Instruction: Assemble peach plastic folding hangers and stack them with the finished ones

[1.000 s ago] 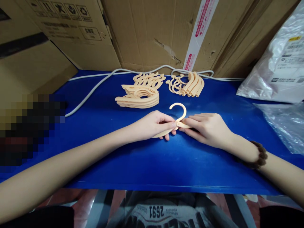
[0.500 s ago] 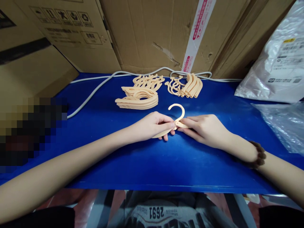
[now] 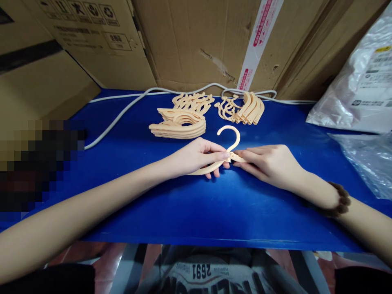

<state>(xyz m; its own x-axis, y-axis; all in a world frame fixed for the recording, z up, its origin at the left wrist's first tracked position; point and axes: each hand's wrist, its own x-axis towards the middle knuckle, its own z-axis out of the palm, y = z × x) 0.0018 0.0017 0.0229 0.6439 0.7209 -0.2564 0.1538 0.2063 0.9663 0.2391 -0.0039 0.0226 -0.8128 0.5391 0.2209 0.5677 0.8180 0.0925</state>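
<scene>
My left hand (image 3: 202, 157) pinches a cream plastic piece: a curved arm (image 3: 211, 168) runs under the palm, and a hook (image 3: 235, 132) rises above the fingertips. Against that joint, my right hand (image 3: 272, 163) grips a second cream arm (image 3: 238, 158), most of it hidden under the fingers. Hook and arms meet between the two hands. Behind my left hand lies a stack of cream hanger parts (image 3: 180, 130), with a row of loose hooks (image 3: 194, 102) beyond it. More small hooks (image 3: 226, 109) and a bundle of curved arms (image 3: 251, 108) lie behind my right hand.
A white cable (image 3: 122, 113) crosses the back of the blue table (image 3: 196, 220). Cardboard boxes (image 3: 190, 45) stand behind it. A white plastic package (image 3: 361, 90) and a clear bag (image 3: 367, 159) lie at the right. A blurred dark patch covers the left edge.
The view has shifted slightly. The hook stands a little higher, and more of the curved arm shows below my left hand. My right hand has edged slightly right, still gripping its arm.
</scene>
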